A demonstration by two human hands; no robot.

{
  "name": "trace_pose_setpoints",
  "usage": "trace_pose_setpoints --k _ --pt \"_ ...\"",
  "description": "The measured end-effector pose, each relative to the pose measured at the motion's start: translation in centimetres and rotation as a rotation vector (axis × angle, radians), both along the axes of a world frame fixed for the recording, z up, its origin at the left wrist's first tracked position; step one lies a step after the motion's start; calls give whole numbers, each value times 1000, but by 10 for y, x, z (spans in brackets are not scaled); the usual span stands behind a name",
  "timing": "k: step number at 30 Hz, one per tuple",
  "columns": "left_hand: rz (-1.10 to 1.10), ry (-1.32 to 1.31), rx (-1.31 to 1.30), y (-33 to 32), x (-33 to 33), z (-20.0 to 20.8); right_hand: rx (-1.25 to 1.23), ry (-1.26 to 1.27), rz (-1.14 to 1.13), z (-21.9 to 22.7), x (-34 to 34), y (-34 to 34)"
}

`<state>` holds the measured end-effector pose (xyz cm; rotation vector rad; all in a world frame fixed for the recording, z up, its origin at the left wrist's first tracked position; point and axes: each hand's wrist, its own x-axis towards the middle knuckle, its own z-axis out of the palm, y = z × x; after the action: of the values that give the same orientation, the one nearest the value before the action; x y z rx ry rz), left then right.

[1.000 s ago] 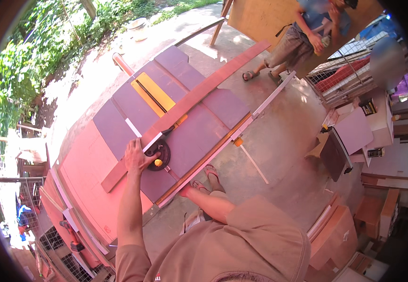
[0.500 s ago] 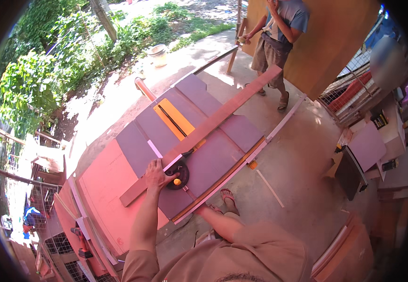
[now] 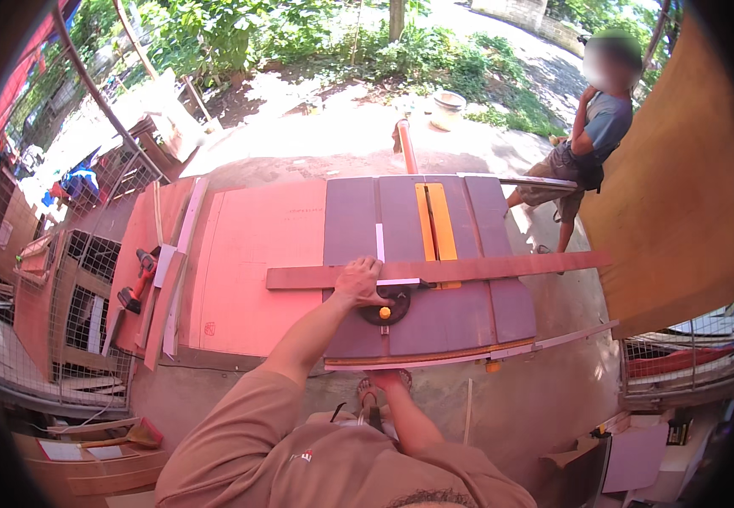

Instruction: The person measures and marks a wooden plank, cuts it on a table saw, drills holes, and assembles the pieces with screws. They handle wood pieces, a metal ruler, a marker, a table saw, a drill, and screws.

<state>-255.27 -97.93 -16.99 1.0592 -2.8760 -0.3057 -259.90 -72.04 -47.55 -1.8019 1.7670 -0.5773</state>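
My left hand (image 3: 360, 281) grips a long reddish-brown wooden board (image 3: 502, 268), fingers over its top and thumb toward the near side. The board lies crosswise on the dark table of a table saw (image 3: 451, 326), against a black miter gauge (image 3: 398, 308) with a yellow knob. It crosses the near part of the yellow insert plate (image 3: 445, 224), which has a dark slot down its middle. I cannot make out a blade there. My right hand (image 3: 390, 376) reaches under the saw's front edge, its fingers hidden.
A pinkish panel (image 3: 257, 254) adjoins the saw table on the left. Farther left rests a red cordless drill (image 3: 138, 279). Another person (image 3: 608, 127) stands at the far right beside a large plywood sheet (image 3: 680, 195). A metal rail (image 3: 574, 335) sticks out at the front right.
The whole view has swung round, so the saw table now sits straighter. My left hand keeps its hold on the board, which shows no clear shift on the table.
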Motion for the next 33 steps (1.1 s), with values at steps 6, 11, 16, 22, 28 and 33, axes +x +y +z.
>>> trace_pose_setpoints --k 6,11,16,22,28,33 --pt "22 -13 30 -2 1 2 862 -1122 -533 99 -75 82" --pt "15 -55 26 -3 -4 5 542 -1399 -377 221 -198 129" --pt "20 -82 59 -2 -6 10 -242 -1590 -902 252 -329 86" --pt "51 -109 63 -1 -9 12 -294 -1528 -1297 224 -454 -7" --pt "63 -118 31 3 -9 12 -166 -1434 -1428 203 -517 -66" --pt "95 -129 38 3 -11 14 -162 -1436 -1405 203 -538 -78"
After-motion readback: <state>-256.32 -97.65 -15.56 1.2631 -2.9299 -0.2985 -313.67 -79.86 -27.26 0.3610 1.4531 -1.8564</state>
